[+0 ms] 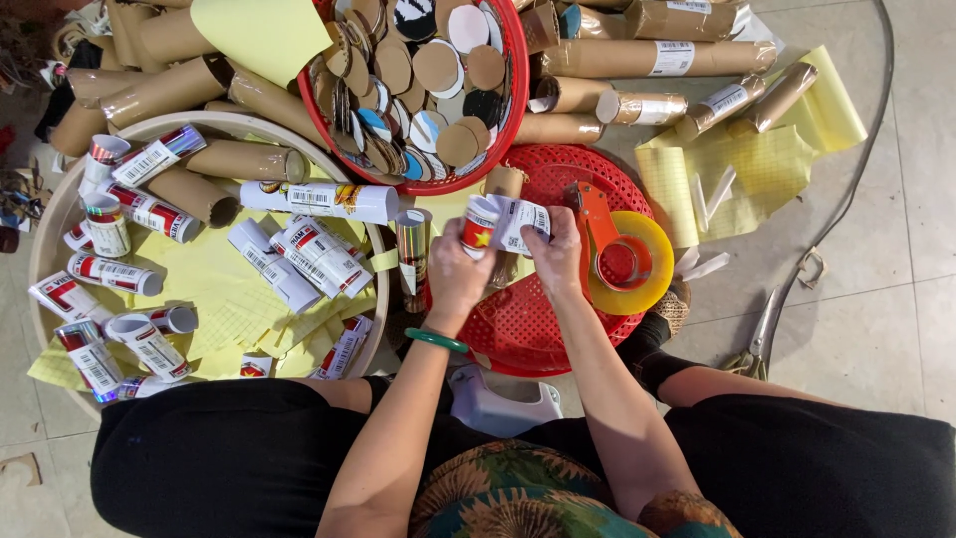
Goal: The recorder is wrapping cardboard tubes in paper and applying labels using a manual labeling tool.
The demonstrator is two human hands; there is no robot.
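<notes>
Cardboard forms the small labelled tube (485, 221) held at the centre of the scene, above the near red perforated tray (538, 319). Left hand (455, 274) is closed around the tube body from below; right hand (556, 251) pinches the white barcoded label (521, 221) against the tube's right side. Both hands are close together, clamped on the same tube. An orange tape dispenser with a yellow tape roll (622, 261) lies just right of the right hand, at the tray's right edge. Free room is narrow: a foil-wrapped tube (410, 254) stands just left of the left hand, and the round beige tray (60, 214) of finished labelled tubes (314, 254) lies beyond it on the left. Far of the hands, a red basket (516, 90) of round cardboard end caps (438, 65) overlaps the near tray's far rim. Bare brown tubes (637, 58) are stacked at far right and far left. Open floor lies only at the right, past the yellow backing sheets (737, 169), where scissors (759, 339) and a cable (866, 159) rest. Tube ends within the grip are hidden by fingers. A white object (498, 403) near the person's lap is partly covered by the arms and cannot be identified. Top-edge tubes are cut off.
</notes>
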